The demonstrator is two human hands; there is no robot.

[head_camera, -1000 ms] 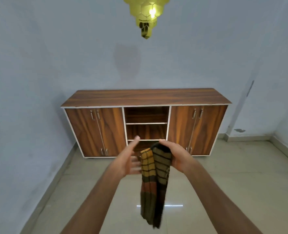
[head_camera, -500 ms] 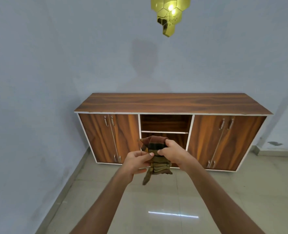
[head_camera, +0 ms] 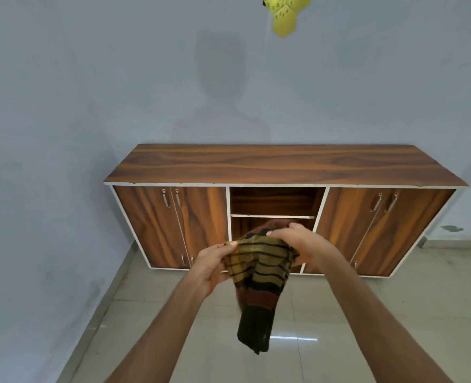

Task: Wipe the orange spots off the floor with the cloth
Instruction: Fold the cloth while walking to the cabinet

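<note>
A striped cloth (head_camera: 259,275) in yellow, brown and black hangs in front of me at chest height. My left hand (head_camera: 211,265) pinches its upper left edge between thumb and fingers. My right hand (head_camera: 305,244) grips its top right part, fingers curled over the fabric. The cloth's dark lower end dangles free above the pale tiled floor (head_camera: 367,327). No orange spots show on the visible floor.
A long wooden sideboard (head_camera: 284,167) with two pairs of doors and open middle shelves stands against the blue-grey wall ahead. A yellow hexagon lamp (head_camera: 285,15) hangs at the top. The left wall runs close beside the floor strip.
The cloth was bunched between both hands half a second ago; now it is spread wider and hangs lower. My view has shifted left and closer to the sideboard.
</note>
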